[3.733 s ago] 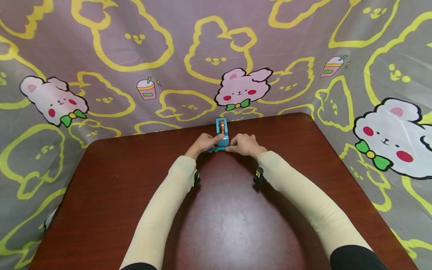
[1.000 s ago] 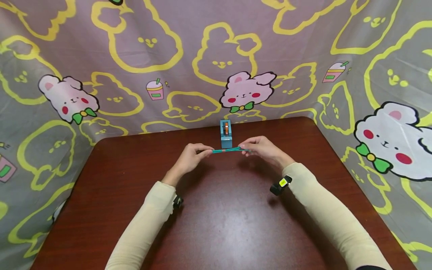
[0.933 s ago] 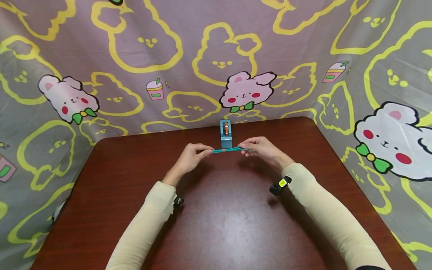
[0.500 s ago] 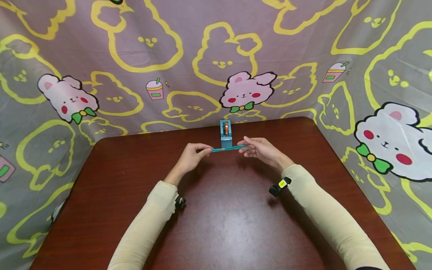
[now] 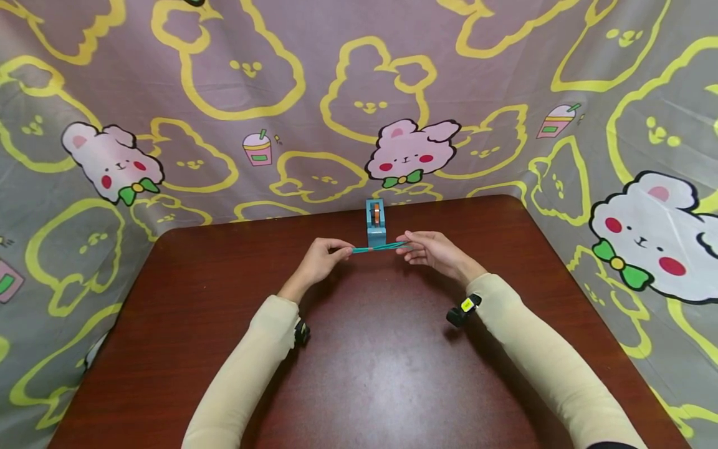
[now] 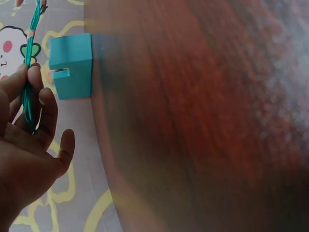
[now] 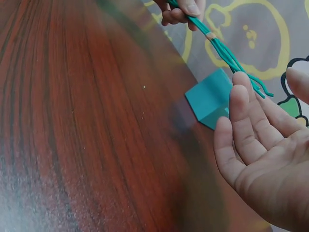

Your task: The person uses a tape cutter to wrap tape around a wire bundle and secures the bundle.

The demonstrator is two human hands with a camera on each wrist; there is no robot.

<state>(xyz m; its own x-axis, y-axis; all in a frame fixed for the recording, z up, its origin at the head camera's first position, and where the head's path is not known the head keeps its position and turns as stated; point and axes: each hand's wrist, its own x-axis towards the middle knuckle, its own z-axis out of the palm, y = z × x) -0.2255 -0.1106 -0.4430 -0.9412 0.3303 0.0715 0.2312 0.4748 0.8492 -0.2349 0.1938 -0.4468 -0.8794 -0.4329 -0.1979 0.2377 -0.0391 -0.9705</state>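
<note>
A bundle of thin green cord (image 5: 387, 246), with a narrow band of tape (image 7: 210, 36) round its middle, is stretched level between the two hands. My left hand (image 5: 316, 262) pinches its looped end between thumb and fingers, the other fingers loosely bent. At the loose ends, my right hand (image 5: 440, 252) has its palm turned up; in the right wrist view the ends (image 7: 263, 91) lie by its fingertips, with the thumb well apart from them. Just behind the bundle stands a blue tape dispenser (image 5: 377, 236) with an orange-brown roll (image 5: 376, 214) in it.
The dark red-brown wooden table (image 5: 381, 349) has rounded far corners. A grey curtain (image 5: 314, 93) with yellow bear outlines and white cartoon bunnies hangs along its back and sides. The dispenser is near the table's far edge.
Both hands have come off the tape dispenser and moved apart with the cord bundle, which now shows the tape band. Over the last second the right fingers have loosened from its ends.
</note>
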